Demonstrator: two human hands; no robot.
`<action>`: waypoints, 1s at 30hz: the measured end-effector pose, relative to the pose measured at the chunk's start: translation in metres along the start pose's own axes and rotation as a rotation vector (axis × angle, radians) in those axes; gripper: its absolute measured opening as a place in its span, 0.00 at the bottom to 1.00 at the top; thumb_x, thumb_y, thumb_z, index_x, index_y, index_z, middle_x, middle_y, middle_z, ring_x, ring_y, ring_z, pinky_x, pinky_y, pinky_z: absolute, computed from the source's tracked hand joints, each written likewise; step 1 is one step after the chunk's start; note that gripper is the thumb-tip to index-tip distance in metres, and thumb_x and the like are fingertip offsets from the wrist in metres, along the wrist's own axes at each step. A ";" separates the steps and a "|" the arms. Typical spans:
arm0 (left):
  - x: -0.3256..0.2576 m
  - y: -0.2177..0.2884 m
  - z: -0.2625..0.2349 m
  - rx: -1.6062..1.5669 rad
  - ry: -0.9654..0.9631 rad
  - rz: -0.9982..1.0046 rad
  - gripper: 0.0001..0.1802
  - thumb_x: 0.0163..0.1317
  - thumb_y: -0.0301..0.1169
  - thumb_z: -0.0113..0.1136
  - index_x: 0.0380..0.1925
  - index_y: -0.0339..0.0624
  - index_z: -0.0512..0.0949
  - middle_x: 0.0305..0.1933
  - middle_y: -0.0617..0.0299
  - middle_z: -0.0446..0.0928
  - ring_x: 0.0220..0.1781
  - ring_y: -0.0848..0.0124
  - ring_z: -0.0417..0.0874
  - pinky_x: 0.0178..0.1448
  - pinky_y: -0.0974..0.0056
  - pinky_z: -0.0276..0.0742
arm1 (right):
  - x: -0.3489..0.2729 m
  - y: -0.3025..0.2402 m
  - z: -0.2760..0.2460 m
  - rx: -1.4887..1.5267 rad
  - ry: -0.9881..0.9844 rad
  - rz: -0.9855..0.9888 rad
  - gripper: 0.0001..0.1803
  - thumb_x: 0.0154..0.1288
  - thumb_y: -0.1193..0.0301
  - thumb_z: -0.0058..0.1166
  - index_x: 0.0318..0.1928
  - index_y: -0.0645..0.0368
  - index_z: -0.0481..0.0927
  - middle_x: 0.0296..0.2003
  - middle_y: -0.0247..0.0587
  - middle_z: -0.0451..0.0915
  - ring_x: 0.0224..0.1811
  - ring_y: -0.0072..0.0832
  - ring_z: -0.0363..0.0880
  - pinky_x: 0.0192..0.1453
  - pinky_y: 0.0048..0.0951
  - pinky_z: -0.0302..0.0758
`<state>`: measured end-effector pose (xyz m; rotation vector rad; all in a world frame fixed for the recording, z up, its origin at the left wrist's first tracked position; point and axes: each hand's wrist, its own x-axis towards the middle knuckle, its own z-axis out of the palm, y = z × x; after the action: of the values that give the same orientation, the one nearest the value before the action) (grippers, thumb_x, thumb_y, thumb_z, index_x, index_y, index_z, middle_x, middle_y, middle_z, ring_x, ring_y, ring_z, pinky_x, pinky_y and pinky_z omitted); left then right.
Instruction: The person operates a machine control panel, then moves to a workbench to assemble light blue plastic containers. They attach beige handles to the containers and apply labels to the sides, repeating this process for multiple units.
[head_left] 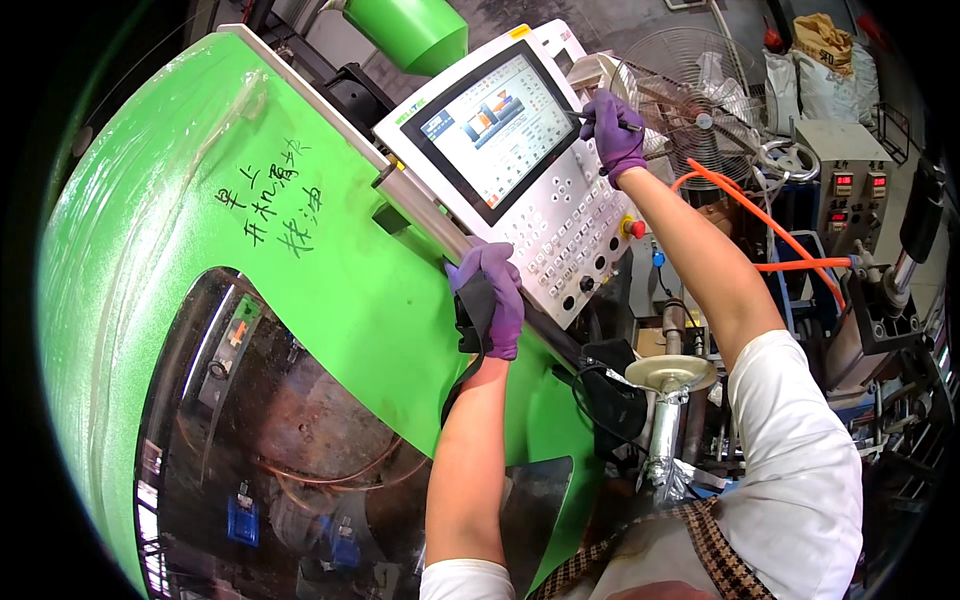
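Observation:
A tilted machine control panel (590, 215) with a lit touchscreen (490, 125) and rows of small keys stands in front of me. My right hand (613, 130), in a purple glove, is at the screen's right edge. Its fingers close around a slim black pen (628, 126), whose other end points toward the screen. At the panel's lower left edge is my left hand (492, 290), gloved in purple too, its fingers curled. A black strap (475, 310) runs over this hand and wrist. What lies within the curled fingers is hidden.
A green machine cover (340, 270) with a dark window (290, 420) fills the left. On the panel sits a red stop button (633, 228). Rightward are a fan (700, 115), orange hoses (770, 225), a metal pipe with a round flange (670, 373), and a control box (850, 190).

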<state>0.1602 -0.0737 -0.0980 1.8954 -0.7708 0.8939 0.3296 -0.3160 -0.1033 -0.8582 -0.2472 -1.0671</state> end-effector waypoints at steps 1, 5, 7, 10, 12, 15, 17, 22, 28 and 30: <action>0.000 -0.001 0.000 -0.007 0.004 0.009 0.21 0.77 0.38 0.40 0.30 0.35 0.74 0.18 0.63 0.68 0.21 0.74 0.72 0.36 0.68 0.68 | 0.000 0.003 0.000 -0.010 0.010 0.018 0.20 0.74 0.59 0.49 0.34 0.64 0.80 0.24 0.35 0.79 0.19 0.19 0.75 0.28 0.23 0.73; 0.000 -0.002 0.002 -0.032 0.001 -0.025 0.20 0.77 0.38 0.40 0.30 0.36 0.74 0.18 0.63 0.69 0.21 0.74 0.72 0.35 0.68 0.68 | 0.007 0.011 0.009 -0.027 -0.004 0.020 0.21 0.74 0.58 0.48 0.33 0.63 0.80 0.21 0.36 0.78 0.18 0.20 0.75 0.27 0.23 0.73; 0.000 -0.002 0.002 -0.018 -0.002 0.019 0.20 0.76 0.37 0.40 0.30 0.35 0.74 0.19 0.64 0.69 0.22 0.74 0.73 0.34 0.69 0.68 | 0.012 0.008 0.010 0.001 0.004 0.087 0.21 0.74 0.57 0.48 0.34 0.63 0.80 0.20 0.37 0.78 0.17 0.20 0.75 0.26 0.23 0.72; -0.002 0.000 0.000 -0.017 -0.006 -0.011 0.19 0.76 0.35 0.42 0.30 0.35 0.74 0.20 0.63 0.69 0.22 0.74 0.73 0.32 0.69 0.68 | 0.006 -0.004 0.013 0.101 0.089 0.019 0.21 0.74 0.57 0.48 0.32 0.62 0.80 0.17 0.36 0.77 0.16 0.20 0.74 0.24 0.23 0.71; -0.001 -0.003 -0.002 -0.003 -0.007 0.016 0.18 0.76 0.34 0.42 0.30 0.34 0.74 0.21 0.63 0.69 0.22 0.74 0.73 0.33 0.69 0.69 | -0.005 -0.017 0.014 0.137 0.094 -0.012 0.20 0.74 0.58 0.47 0.31 0.61 0.79 0.17 0.36 0.77 0.16 0.20 0.73 0.24 0.23 0.71; 0.000 -0.006 -0.001 -0.059 0.010 -0.016 0.18 0.76 0.34 0.43 0.31 0.34 0.75 0.21 0.63 0.69 0.21 0.74 0.73 0.35 0.69 0.71 | -0.010 -0.020 0.014 0.098 0.029 -0.067 0.21 0.76 0.59 0.45 0.31 0.62 0.78 0.18 0.36 0.76 0.16 0.20 0.73 0.24 0.22 0.71; 0.000 0.001 0.000 -0.051 0.001 -0.020 0.18 0.76 0.35 0.43 0.31 0.34 0.75 0.21 0.63 0.69 0.21 0.75 0.73 0.34 0.69 0.71 | -0.007 -0.020 0.009 0.042 0.046 -0.074 0.21 0.77 0.59 0.44 0.32 0.63 0.78 0.18 0.36 0.76 0.16 0.20 0.74 0.24 0.22 0.71; -0.002 -0.006 0.001 -0.114 0.035 -0.133 0.18 0.76 0.37 0.44 0.32 0.35 0.76 0.19 0.64 0.70 0.21 0.75 0.74 0.31 0.69 0.72 | -0.014 -0.021 0.018 0.031 -0.063 -0.063 0.21 0.76 0.59 0.44 0.31 0.62 0.79 0.20 0.33 0.77 0.18 0.19 0.76 0.25 0.21 0.72; -0.001 -0.010 0.004 -0.118 0.039 -0.072 0.18 0.75 0.37 0.46 0.31 0.34 0.75 0.22 0.63 0.69 0.21 0.74 0.74 0.29 0.69 0.72 | -0.011 -0.026 0.048 0.003 -0.163 -0.032 0.21 0.74 0.59 0.46 0.32 0.64 0.81 0.20 0.35 0.78 0.19 0.19 0.76 0.29 0.21 0.72; -0.001 -0.006 0.002 -0.179 0.015 -0.077 0.17 0.74 0.36 0.46 0.31 0.34 0.75 0.22 0.63 0.69 0.21 0.74 0.74 0.29 0.68 0.72 | -0.015 -0.026 0.057 -0.007 -0.117 0.023 0.21 0.74 0.58 0.47 0.31 0.64 0.81 0.19 0.35 0.78 0.20 0.19 0.76 0.29 0.21 0.72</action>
<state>0.1650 -0.0731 -0.1019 1.7469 -0.7389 0.7651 0.3125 -0.2705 -0.0617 -0.9290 -0.3308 -0.9980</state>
